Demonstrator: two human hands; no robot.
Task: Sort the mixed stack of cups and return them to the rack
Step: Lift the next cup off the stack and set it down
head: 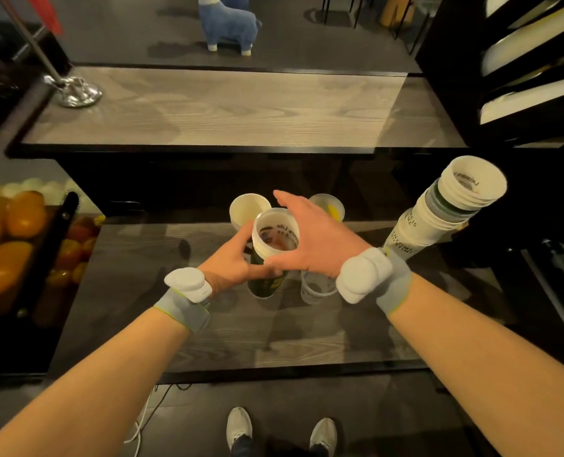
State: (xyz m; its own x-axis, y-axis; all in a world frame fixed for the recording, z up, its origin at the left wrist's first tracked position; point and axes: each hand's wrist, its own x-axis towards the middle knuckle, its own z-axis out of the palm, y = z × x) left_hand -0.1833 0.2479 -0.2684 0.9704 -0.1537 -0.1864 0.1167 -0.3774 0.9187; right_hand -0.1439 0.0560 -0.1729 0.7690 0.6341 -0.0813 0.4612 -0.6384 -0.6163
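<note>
At the middle of the counter (pixel 208 341), the left hand (pixel 231 265) was clamped round a green cup (pixel 267 286) with a printed top cup (pixel 275 234) nested in it. Whether the pair stood on the surface could not be told. The right hand (pixel 313 239) was spread open against the top cup's right side, fingers straight past the far rim and thumb low on the near side.

The step looked like parting the two. The left hand should hold the green cup steady. The right hand should close just under the rim and lift straight up with a slight twist, since nested cups tend to stick. A light squeeze would probably be best, as thin walls may buckle.

Three loose cups stood close by: a white cup (pixel 248 206) and a yellow cup (pixel 330 206) just beyond, and a clear cup (pixel 313 291) nearer. A tall stack (pixel 438 219) leaned at the right, near enough that a careless right forearm could knock it.

The counter was grey wood grain. Fruit (pixel 10 232) lay at the left, and a higher ledge (pixel 208 110) ran beyond. The dark rack (pixel 521 61) stood at the far right, and a blue llama (pixel 227 21) was on the floor behind.
</note>
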